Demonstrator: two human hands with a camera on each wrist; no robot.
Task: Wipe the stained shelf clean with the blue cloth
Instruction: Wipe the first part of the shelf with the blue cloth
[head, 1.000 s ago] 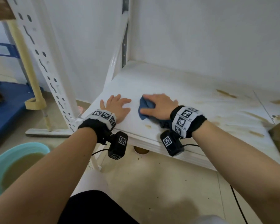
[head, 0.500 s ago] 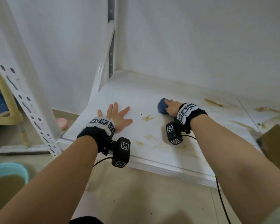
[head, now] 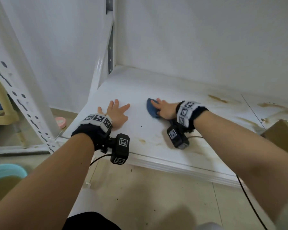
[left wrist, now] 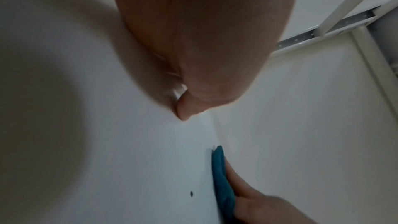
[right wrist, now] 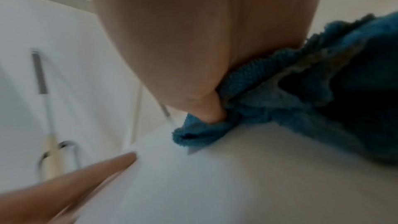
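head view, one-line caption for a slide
Right hand presses blue cloth on stained shelf; left hand lies flat.

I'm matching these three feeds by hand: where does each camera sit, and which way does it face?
Head: worn on the head, looking down at the shelf; both forearms, left hand, right hand.
Left wrist: faces along the left palm.
Right wrist: faces along the right palm.
Shared: all three show the blue cloth.

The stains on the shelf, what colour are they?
Brown stains on the white shelf, clearest in the head view.
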